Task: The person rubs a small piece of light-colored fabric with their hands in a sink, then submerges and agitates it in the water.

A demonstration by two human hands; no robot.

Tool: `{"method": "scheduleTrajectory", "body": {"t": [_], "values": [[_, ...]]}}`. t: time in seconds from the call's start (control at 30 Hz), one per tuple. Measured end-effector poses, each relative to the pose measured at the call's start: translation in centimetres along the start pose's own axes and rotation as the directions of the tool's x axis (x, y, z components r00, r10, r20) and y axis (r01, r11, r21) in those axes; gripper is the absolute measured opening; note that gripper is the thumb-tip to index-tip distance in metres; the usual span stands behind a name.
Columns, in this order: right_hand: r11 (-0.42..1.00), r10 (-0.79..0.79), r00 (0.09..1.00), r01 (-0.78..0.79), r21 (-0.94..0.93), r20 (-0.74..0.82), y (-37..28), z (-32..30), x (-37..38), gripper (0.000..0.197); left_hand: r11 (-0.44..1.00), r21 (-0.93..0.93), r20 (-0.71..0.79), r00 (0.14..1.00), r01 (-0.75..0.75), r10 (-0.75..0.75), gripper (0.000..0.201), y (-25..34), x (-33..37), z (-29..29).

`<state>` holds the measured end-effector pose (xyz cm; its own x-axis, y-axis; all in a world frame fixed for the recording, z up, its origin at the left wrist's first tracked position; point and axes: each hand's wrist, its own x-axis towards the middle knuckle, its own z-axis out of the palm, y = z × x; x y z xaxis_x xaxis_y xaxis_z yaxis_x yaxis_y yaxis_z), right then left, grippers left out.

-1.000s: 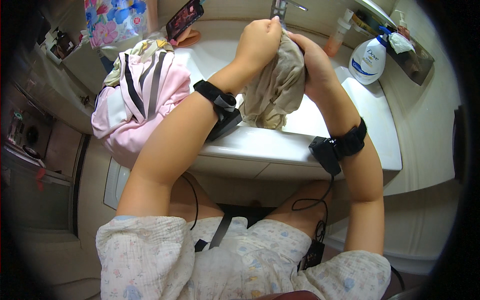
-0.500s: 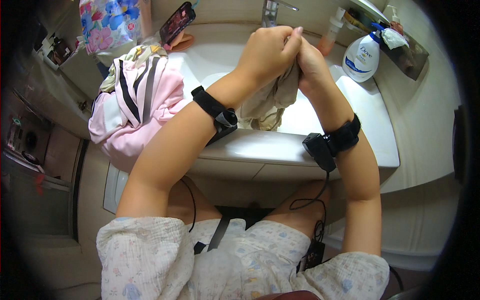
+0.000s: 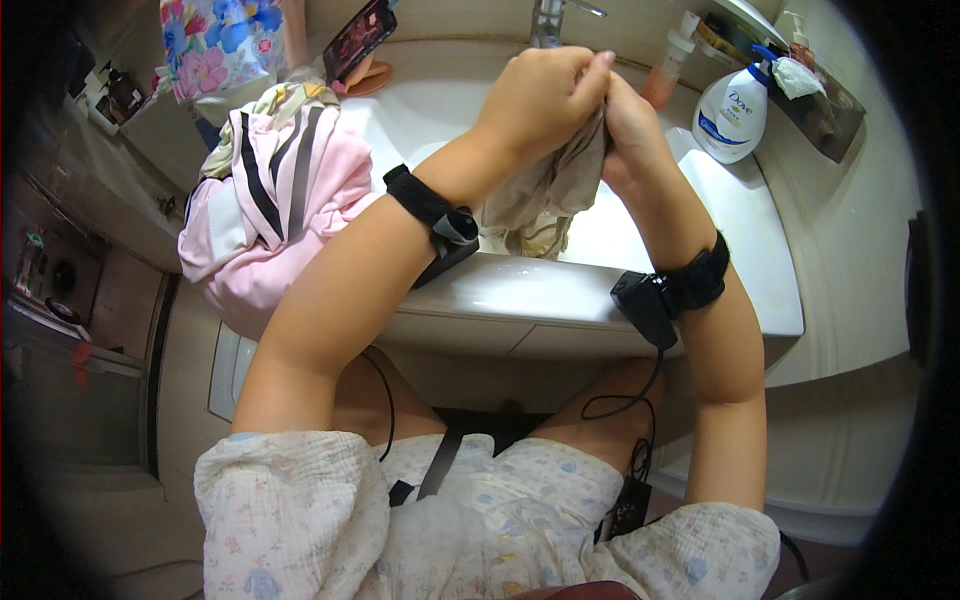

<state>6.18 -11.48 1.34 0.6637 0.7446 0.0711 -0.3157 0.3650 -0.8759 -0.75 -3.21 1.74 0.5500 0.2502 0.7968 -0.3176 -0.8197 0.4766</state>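
Above the white sink (image 3: 540, 272) my two hands meet, gripping a wet-looking beige-grey cloth garment (image 3: 540, 200). My left hand (image 3: 545, 95) is closed in a fist round its upper part. Pressed against it from the right, my right hand (image 3: 630, 130) has its fingers wrapped round the same cloth, mostly hidden behind the left one. Below the hands the garment hangs down in folds into the basin. What kind of garment it is cannot be made out. Just behind the hands stands the chrome faucet (image 3: 547, 22).
Heaped on the sink's left side is pink clothing (image 3: 290, 190) with dark stripes. Behind it are a floral package (image 3: 222, 45) and a phone (image 3: 360, 42) on a stand. At the right stand a white pump bottle (image 3: 732, 112) and a clear bottle with orange liquid (image 3: 668, 65).
Both hands stay clasped on the garment, shifted very slightly right in the picture. The whole view has moved a little; otherwise the scene looks the same.
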Motion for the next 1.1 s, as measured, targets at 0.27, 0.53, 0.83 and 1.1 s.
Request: {"method": "scheduleTrajectory", "body": {"t": [0.27,0.53,0.83,1.1], "values": [[1.000,-0.016,1.000,0.016,0.021,0.015,-0.2,-0.2,0.3,0.024,0.997,0.033,-0.001,0.998,-0.063,0.063,0.035,0.2,0.1,0.2],[0.990,0.141,0.982,-0.138,-0.030,0.125,-0.4,1.1,-0.7,0.025,0.969,0.100,-0.161,0.965,0.224,-0.206,0.039,-0.6,0.4,-0.7],[1.000,0.022,1.000,-0.022,0.018,0.014,-0.4,1.3,-0.9,0.028,0.995,-0.033,-0.053,0.994,0.090,-0.091,0.039,-0.9,0.3,-0.7],[0.999,-0.039,0.997,0.037,-0.031,-0.067,-0.5,-0.3,0.3,0.029,0.990,-0.130,0.100,0.993,-0.057,0.070,0.037,0.0,0.0,-0.2]]}}
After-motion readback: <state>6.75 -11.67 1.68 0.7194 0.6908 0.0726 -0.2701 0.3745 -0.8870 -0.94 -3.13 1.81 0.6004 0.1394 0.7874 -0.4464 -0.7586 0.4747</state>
